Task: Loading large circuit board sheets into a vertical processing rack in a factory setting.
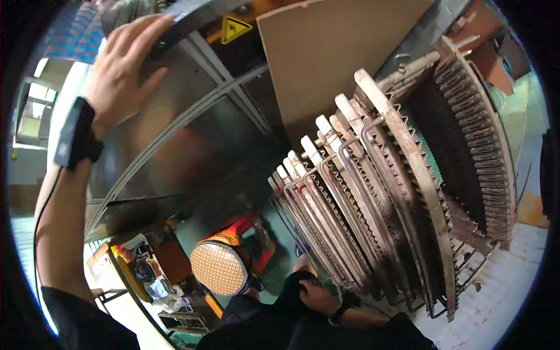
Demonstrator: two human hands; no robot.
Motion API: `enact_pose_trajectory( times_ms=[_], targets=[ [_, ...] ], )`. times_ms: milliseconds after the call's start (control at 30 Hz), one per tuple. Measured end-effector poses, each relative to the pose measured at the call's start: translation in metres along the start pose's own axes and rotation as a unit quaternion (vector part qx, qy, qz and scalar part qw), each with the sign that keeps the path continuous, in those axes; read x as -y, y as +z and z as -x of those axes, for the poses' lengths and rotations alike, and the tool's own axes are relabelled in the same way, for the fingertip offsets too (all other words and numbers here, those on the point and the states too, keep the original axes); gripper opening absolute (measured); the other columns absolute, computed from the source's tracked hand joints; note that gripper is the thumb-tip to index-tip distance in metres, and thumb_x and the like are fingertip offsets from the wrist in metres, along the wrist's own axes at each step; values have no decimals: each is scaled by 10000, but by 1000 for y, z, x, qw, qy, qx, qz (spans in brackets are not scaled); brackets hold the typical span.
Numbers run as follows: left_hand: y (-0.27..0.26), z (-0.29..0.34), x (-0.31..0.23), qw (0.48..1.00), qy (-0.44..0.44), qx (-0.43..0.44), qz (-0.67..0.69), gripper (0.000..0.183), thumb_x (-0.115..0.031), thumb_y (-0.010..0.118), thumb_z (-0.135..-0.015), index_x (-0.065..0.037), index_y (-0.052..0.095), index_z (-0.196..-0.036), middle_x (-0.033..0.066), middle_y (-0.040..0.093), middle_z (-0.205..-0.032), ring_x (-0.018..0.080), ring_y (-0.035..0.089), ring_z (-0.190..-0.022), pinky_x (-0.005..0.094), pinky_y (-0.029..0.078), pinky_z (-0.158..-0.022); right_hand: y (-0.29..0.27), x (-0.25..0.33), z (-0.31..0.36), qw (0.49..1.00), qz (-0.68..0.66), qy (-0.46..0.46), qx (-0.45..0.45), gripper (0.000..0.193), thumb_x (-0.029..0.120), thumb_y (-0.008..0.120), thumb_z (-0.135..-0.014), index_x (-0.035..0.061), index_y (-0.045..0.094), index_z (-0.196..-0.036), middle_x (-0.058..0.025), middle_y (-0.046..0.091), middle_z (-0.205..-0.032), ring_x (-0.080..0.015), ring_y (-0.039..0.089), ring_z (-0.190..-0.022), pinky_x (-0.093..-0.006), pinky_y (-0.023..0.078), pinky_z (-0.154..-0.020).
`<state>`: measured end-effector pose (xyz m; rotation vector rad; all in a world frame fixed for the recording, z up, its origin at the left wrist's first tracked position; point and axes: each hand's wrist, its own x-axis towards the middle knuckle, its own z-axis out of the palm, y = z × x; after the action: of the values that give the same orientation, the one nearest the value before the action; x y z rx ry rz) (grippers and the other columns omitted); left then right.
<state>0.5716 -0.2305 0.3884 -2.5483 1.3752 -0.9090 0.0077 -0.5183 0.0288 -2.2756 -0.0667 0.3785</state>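
Observation:
My left hand (125,70) is raised at the upper left, fingers extended and thumb apart. Its fingertips rest at the edge of a dark metal machine frame (189,20), and nothing shows in the palm. A black device (76,137) with a cable is strapped round the wrist. Low in the middle, my right hand (318,296) lies loosely on my dark-clothed leg, with no object visible in it. Right of it stands a metal rack (411,151) with several toothed, pale-ended bars and bent wire frames (373,181).
Below the machine's dark panels (192,146) is a stool (219,268) with a round patterned seat. A brown board (326,58) leans behind the rack. At the lower left, a workbench (131,286) edges a cluttered area with plastic bags (165,291). A yellow warning sign (235,29) marks the machine.

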Motion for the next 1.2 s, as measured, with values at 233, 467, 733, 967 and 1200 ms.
enact_pose_trajectory(
  times_ms=[233, 467, 733, 967, 1200],
  targets=[
    [-9, 9, -14, 998, -63, 11, 8, 784, -188, 765, -763, -142, 459, -1483, 137, 513, -1439, 362, 507, -1279, 460, 444, -1099, -17, 37, -22, 994, -50, 44, 83, 430, 252, 642, -899, 28, 617, -1265, -230, 663, -1201, -396, 623, -1154, -446, 486, -1021],
    [-80, 125, -140, 941, -118, -29, 316, 717, -156, 762, -764, -76, 506, -1428, 203, 477, -1483, 376, 487, -1337, 490, 413, -1103, -39, 87, -33, 982, -17, 143, 124, 403, 249, 588, -934, 43, 601, -1280, -223, 694, -1149, -410, 658, -1079, -464, 529, -921],
    [-183, 512, -267, 751, -441, 154, 467, 453, -246, 702, -884, -29, 615, -1272, 206, 651, -1237, 382, 617, -1164, 440, 499, -1007, -29, 210, -131, 992, 60, -8, 114, 462, 227, 609, -941, 34, 541, -1355, -215, 695, -1064, -348, 682, -987, -438, 538, -878],
    [-254, 632, -321, 649, -641, 131, 389, 373, -190, 722, -853, -36, 675, -1189, 175, 699, -1098, 333, 687, -997, 415, 553, -875, -39, 401, -249, 952, 30, -290, -90, 516, 112, 629, -905, -11, 490, -1387, -233, 533, -1386, -374, 518, -1307, -427, 414, -1125],
    [-244, 610, -357, 581, -725, 67, 364, 363, -158, 721, -840, -25, 682, -1175, 182, 701, -1085, 343, 688, -979, 405, 552, -862, -132, 554, -413, 823, 140, -460, -302, 546, 112, 679, -858, 3, 509, -1364, -203, 556, -1326, -364, 521, -1263, -448, 399, -1102]
  ],
)
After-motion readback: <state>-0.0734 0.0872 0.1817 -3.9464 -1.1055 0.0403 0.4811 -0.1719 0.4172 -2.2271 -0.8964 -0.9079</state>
